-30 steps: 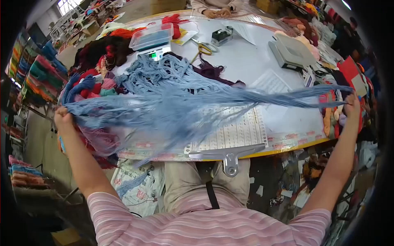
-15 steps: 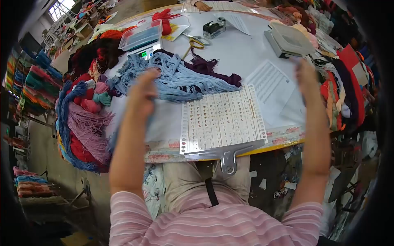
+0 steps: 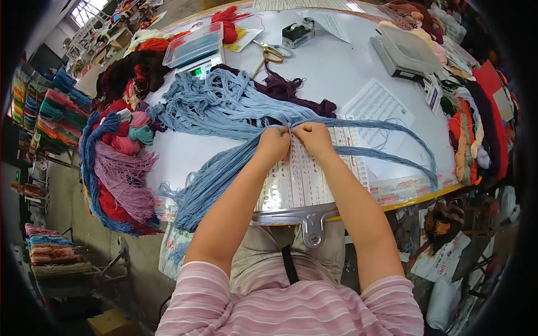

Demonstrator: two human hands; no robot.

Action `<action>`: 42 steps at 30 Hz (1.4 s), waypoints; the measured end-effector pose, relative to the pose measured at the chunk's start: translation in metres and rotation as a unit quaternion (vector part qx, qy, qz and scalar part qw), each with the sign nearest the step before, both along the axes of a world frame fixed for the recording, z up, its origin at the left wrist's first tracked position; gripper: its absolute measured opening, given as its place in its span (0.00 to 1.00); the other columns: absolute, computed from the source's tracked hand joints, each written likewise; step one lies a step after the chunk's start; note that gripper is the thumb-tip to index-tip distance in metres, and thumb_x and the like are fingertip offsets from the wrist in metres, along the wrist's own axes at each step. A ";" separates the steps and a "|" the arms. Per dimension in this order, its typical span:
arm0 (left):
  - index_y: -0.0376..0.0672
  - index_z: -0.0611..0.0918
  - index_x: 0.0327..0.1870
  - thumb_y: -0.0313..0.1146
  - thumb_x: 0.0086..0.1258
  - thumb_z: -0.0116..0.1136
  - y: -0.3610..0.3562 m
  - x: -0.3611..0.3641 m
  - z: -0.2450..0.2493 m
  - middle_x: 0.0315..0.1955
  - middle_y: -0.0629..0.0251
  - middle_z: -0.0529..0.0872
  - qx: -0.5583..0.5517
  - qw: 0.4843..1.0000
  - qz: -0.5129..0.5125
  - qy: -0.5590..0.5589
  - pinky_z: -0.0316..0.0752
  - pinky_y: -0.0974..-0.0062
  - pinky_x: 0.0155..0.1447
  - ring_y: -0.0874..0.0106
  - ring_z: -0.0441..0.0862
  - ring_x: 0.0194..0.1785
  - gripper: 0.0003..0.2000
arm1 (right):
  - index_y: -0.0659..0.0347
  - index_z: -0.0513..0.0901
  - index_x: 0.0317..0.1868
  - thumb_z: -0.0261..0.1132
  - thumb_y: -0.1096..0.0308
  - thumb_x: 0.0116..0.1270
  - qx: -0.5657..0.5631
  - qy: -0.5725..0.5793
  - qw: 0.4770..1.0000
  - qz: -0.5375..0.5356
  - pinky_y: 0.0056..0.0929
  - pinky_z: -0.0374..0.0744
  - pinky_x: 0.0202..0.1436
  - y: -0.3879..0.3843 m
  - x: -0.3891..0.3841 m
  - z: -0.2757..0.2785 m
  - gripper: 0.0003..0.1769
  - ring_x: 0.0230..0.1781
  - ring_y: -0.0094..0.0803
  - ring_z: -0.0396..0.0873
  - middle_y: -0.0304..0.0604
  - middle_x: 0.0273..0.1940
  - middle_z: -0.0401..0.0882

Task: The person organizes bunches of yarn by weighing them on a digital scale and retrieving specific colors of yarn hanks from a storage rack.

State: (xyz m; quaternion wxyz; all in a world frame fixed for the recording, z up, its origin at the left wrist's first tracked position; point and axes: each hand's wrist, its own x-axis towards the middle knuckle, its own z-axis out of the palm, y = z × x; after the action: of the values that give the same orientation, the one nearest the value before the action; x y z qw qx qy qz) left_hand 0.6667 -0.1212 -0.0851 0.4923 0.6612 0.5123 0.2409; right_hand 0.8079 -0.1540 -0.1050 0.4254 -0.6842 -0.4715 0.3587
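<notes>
My left hand (image 3: 273,143) and my right hand (image 3: 312,137) meet over the top of a punched card (image 3: 300,178), fingers pinched closed on blue yarn. One thick bundle of blue yarn (image 3: 224,173) fans out from my left hand toward the table's front edge. From my right hand, thinner blue strands (image 3: 392,126) loop out across the table to the right. Behind my hands lies a heap of light blue yarn (image 3: 207,103), with dark purple yarn (image 3: 286,87) partly under it. A metal clip (image 3: 311,221) grips the card's near edge.
A digital scale (image 3: 197,71) carries a clear plastic box (image 3: 193,47) at the back left. Yellow-handled scissors (image 3: 272,54) and a tape dispenser (image 3: 298,33) lie behind the yarn. Printed sheets (image 3: 378,109) and a grey box (image 3: 406,53) are rightward. Colored skeins (image 3: 120,173) hang off the left side.
Both hands have come together at the middle from far apart. Blue yarn now stretches out on both sides of them. The hand at the far table edge has left view.
</notes>
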 end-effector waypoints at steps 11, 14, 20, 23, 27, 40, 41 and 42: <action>0.34 0.80 0.23 0.26 0.59 0.56 0.016 0.003 -0.005 0.14 0.66 0.77 -0.095 0.994 0.019 -0.052 0.64 0.77 0.16 0.77 0.69 0.13 0.07 | 0.61 0.85 0.31 0.66 0.66 0.56 0.141 -0.180 0.972 -0.060 0.28 0.75 0.34 -0.009 -0.012 -0.010 0.08 0.28 0.33 0.80 0.41 0.29 0.82; 0.35 0.79 0.22 0.27 0.59 0.57 0.016 0.002 -0.002 0.16 0.66 0.78 -0.083 0.995 -0.005 -0.058 0.62 0.79 0.17 0.78 0.69 0.13 0.07 | 0.62 0.85 0.32 0.66 0.66 0.57 0.167 -0.126 0.978 -0.023 0.28 0.74 0.35 -0.016 -0.005 -0.010 0.08 0.31 0.33 0.79 0.40 0.31 0.81; 0.34 0.79 0.20 0.23 0.55 0.56 0.014 0.009 -0.003 0.14 0.65 0.78 -0.110 0.990 0.068 -0.051 0.63 0.78 0.17 0.76 0.71 0.13 0.05 | 0.61 0.84 0.34 0.65 0.68 0.56 0.085 -0.060 0.994 -0.014 0.28 0.75 0.35 -0.013 -0.003 -0.005 0.07 0.30 0.32 0.79 0.41 0.29 0.82; 0.34 0.79 0.16 0.28 0.55 0.58 0.015 0.006 0.006 0.13 0.63 0.80 -0.039 0.997 0.035 0.061 0.70 0.75 0.20 0.75 0.77 0.15 0.10 | 0.60 0.80 0.40 0.64 0.71 0.54 0.092 -0.106 0.990 -0.002 0.33 0.75 0.38 -0.020 -0.008 0.001 0.11 0.35 0.38 0.79 0.42 0.33 0.80; 0.38 0.80 0.24 0.32 0.53 0.59 0.041 -0.031 0.024 0.15 0.62 0.81 0.114 0.979 0.087 0.145 0.73 0.72 0.24 0.73 0.80 0.18 0.07 | 0.61 0.76 0.43 0.61 0.75 0.52 0.117 -0.204 0.972 0.005 0.38 0.76 0.42 -0.023 -0.010 0.005 0.15 0.42 0.44 0.77 0.46 0.40 0.77; 0.39 0.72 0.43 0.34 0.71 0.44 0.025 -0.057 0.026 0.37 0.54 0.85 -0.180 0.904 0.084 -0.379 0.75 0.73 0.48 0.67 0.82 0.40 0.08 | 0.62 0.76 0.36 0.63 0.71 0.51 0.225 -0.338 0.911 0.076 0.44 0.73 0.41 -0.011 -0.002 0.008 0.11 0.36 0.44 0.74 0.45 0.31 0.76; 0.40 0.70 0.44 0.31 0.71 0.45 0.022 -0.055 0.028 0.39 0.54 0.84 -0.192 0.875 0.056 -0.440 0.76 0.72 0.48 0.66 0.82 0.42 0.07 | 0.62 0.76 0.36 0.63 0.71 0.51 0.224 -0.340 0.910 0.074 0.44 0.73 0.41 -0.011 -0.001 0.007 0.11 0.36 0.44 0.74 0.45 0.31 0.76; 0.40 0.70 0.44 0.31 0.71 0.45 0.018 -0.052 0.028 0.39 0.54 0.84 -0.193 0.875 0.054 -0.441 0.76 0.72 0.48 0.66 0.82 0.42 0.07 | 0.62 0.74 0.41 0.63 0.72 0.53 0.155 -0.264 0.949 0.079 0.41 0.73 0.40 -0.013 -0.001 0.011 0.14 0.33 0.42 0.75 0.44 0.30 0.76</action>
State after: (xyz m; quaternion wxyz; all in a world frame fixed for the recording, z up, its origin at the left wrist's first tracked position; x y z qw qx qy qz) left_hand 0.6145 -0.1033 -0.0567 0.7712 0.3498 0.3127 0.4302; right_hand 0.8069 -0.1666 -0.0944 0.3564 -0.6410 -0.6691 0.1200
